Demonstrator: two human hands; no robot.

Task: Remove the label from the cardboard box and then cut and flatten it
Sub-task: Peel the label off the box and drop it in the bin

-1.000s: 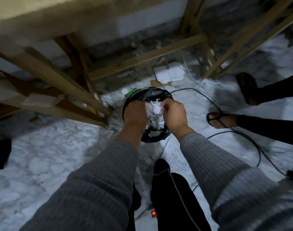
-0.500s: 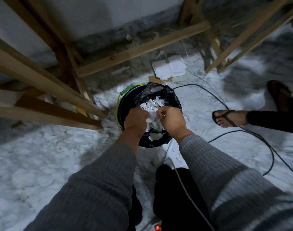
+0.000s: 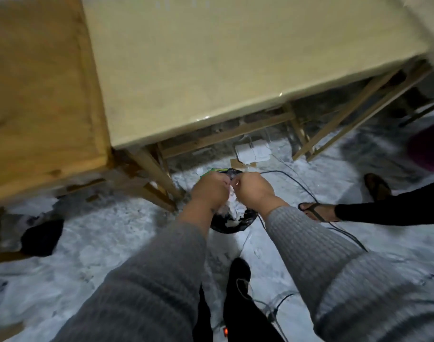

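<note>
Left hand (image 3: 211, 191): fingers curled, over the bin; what its grip holds cannot be told.
Right hand (image 3: 254, 191): fingers curled, pinching a white paper scrap (image 3: 233, 187).
Bin (image 3: 232, 224): black-lined, on the marble floor (image 3: 112, 243), holding torn white paper.
Cardboard box: not in view.
Bench (image 3: 211, 70): pale top, behind the bin.

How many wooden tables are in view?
2: a darker brown wooden table at left, and a pale cream-topped wooden table beside it, stretching right. Others may lie outside the frame.
</note>
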